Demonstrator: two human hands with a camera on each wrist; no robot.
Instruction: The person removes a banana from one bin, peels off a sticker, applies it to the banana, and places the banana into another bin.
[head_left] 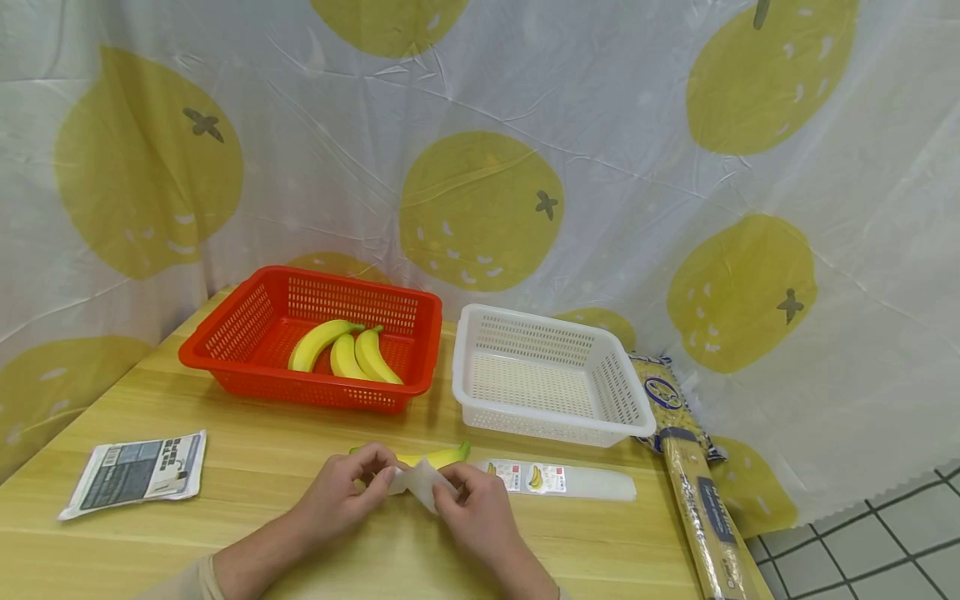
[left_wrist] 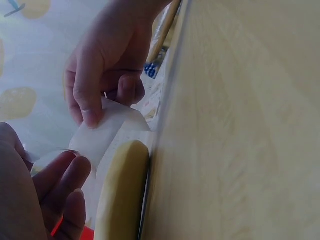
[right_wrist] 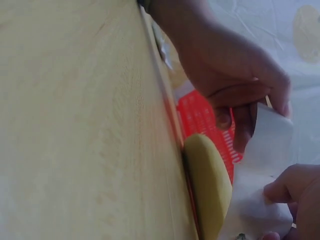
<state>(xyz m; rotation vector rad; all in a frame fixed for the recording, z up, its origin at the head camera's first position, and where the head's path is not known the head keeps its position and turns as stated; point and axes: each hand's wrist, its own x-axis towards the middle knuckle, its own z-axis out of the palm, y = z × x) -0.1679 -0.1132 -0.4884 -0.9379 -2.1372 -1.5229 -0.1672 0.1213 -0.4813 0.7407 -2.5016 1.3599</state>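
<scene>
Both hands pinch a small piece of white paper [head_left: 423,485] between them, over the front middle of the table. My left hand [head_left: 347,490] grips its left end and my right hand [head_left: 483,510] its right end, thumb and fingers together. In the right wrist view the paper [right_wrist: 255,205] looks smooth and slightly bent. Just behind the hands lies a yellow banana [head_left: 448,456], partly hidden by them. To the right of my right hand is a flat white strip of labels [head_left: 600,484] with banana pictures, its left end hidden.
A red basket [head_left: 300,385] with several bananas [head_left: 322,343] stands at the back left. Right of it is a white basket [head_left: 540,417]. A white packet [head_left: 138,473] lies at the left. Bagged pasta [head_left: 667,392] and a long wrapped package [head_left: 701,517] line the right edge.
</scene>
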